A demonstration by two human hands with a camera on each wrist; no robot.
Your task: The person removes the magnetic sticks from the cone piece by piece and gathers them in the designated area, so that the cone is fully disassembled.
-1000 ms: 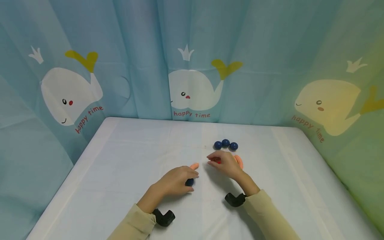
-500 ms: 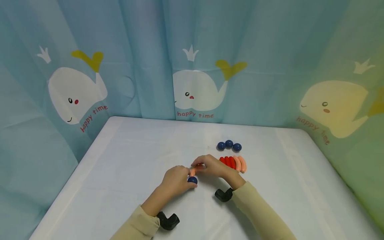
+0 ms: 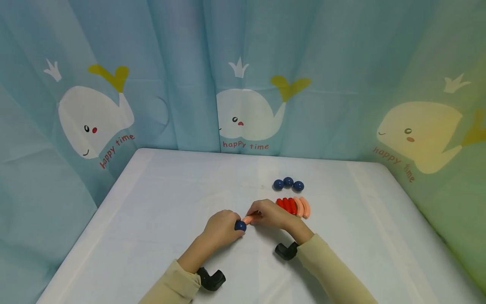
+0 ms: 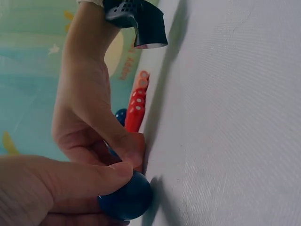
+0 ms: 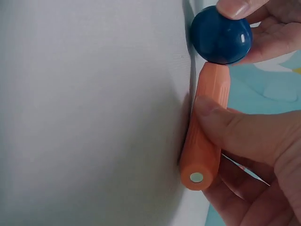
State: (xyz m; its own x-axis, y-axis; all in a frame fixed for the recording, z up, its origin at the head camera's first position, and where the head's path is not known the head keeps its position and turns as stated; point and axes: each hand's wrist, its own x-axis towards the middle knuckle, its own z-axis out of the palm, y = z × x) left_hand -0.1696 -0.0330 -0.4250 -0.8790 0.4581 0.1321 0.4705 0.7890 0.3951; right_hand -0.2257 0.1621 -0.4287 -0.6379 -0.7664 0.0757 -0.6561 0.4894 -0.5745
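Note:
In the head view my left hand [image 3: 222,228] holds a dark blue ball [image 3: 240,226] near the middle of the table. The left wrist view shows the thumb across the top of this ball [image 4: 126,197]. My right hand [image 3: 270,214] pinches an orange magnetic rod [image 3: 248,219] just to the right of the ball. Seen from the right wrist, the orange rod [image 5: 207,125] lies between thumb and fingers, with a pale round disc in its near end. Its far end touches the blue ball [image 5: 221,35].
Behind the right hand, red rods [image 3: 286,205] and orange curved rods [image 3: 302,207] lie side by side. Beyond them sit three blue balls [image 3: 288,182]. A curtain with whales [image 3: 247,114] hangs behind the white table [image 3: 182,181].
My right hand has come left and toward me from beside the red rods and now pinches the orange rod. The rod has swung from behind the ball to its right side.

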